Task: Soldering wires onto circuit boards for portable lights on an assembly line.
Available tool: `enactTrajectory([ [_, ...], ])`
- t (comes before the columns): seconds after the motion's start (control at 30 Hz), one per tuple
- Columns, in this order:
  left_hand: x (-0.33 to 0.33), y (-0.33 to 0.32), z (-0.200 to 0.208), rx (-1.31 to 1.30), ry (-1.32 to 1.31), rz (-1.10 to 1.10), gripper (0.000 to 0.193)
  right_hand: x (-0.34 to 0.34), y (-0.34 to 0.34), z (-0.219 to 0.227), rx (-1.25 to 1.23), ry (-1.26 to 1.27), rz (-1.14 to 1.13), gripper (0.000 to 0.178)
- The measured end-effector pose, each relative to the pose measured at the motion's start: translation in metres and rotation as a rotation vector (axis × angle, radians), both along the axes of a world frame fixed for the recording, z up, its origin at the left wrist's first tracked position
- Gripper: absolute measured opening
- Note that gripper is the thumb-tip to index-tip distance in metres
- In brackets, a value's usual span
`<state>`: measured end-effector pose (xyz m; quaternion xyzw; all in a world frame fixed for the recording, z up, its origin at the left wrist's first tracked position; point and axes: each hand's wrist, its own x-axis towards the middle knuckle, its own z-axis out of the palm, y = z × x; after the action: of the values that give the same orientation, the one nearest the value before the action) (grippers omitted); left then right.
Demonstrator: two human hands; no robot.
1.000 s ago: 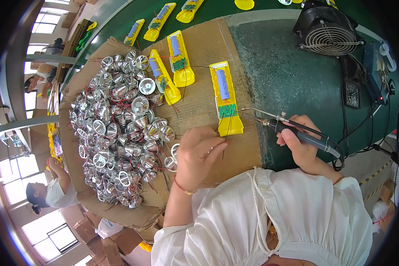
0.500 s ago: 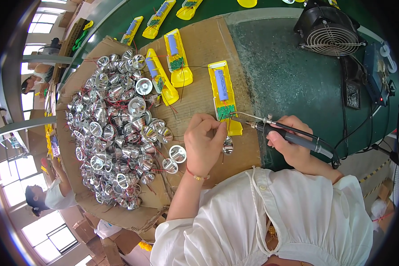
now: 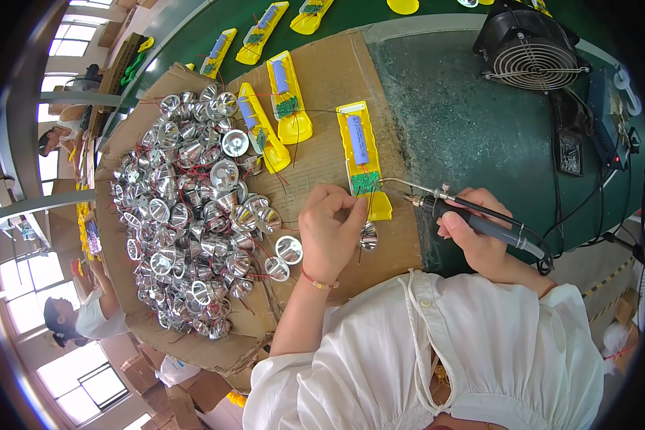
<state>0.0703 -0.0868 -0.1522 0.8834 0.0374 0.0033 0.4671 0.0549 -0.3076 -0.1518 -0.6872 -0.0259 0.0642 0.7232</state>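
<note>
My left hand (image 3: pixel 330 231) is closed in a pinch on a thin wire at the lower edge of a green circuit board (image 3: pixel 365 183). That board sits in a yellow plastic housing (image 3: pixel 380 208) with a purple cylindrical battery (image 3: pixel 357 140) above it. Partly behind my left fingers lies a silver reflector cup (image 3: pixel 368 236). My right hand (image 3: pixel 476 228) grips a dark-handled soldering iron (image 3: pixel 473 221) with a thin metal feed tube (image 3: pixel 412 185) clamped along it. The iron's tip points left, close to the board's right edge; whether it touches cannot be told.
Many silver reflector cups (image 3: pixel 193 208) with red wires are heaped on the cardboard (image 3: pixel 322 158) at left. Two more yellow housings (image 3: pixel 292 122) lie beyond, others along the far edge. A black fan (image 3: pixel 530 54) and blue box (image 3: pixel 605 115) stand at far right.
The soldering iron and my right hand have shifted slightly right, drawing the tip back toward the board's edge. My left hand keeps its pinch in nearly the same place.
</note>
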Motion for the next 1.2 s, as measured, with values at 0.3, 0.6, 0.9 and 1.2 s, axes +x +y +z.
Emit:
enactTrajectory([
  [0.3, -0.002, -0.002, -0.002, -0.022, -0.016, -0.007, 0.009, 0.001, 0.001, 0.000, -0.129, -0.006, 0.057, 0.016],
  [0.6, 0.000, -0.001, -0.002, 0.020, -0.043, 0.010, 0.010, -0.002, -0.008, -0.004, 0.006, -0.066, -0.045, 0.017],
  [0.9, 0.001, -0.006, 0.011, 0.118, -0.110, -0.047, 0.010, -0.004, -0.023, -0.004, 0.096, 0.004, -0.130, 0.017],
  [1.2, 0.067, -0.019, 0.028, 0.383, 0.039, -0.203, 0.018, 0.004, -0.051, -0.019, 0.091, 0.064, -0.269, 0.014],
])
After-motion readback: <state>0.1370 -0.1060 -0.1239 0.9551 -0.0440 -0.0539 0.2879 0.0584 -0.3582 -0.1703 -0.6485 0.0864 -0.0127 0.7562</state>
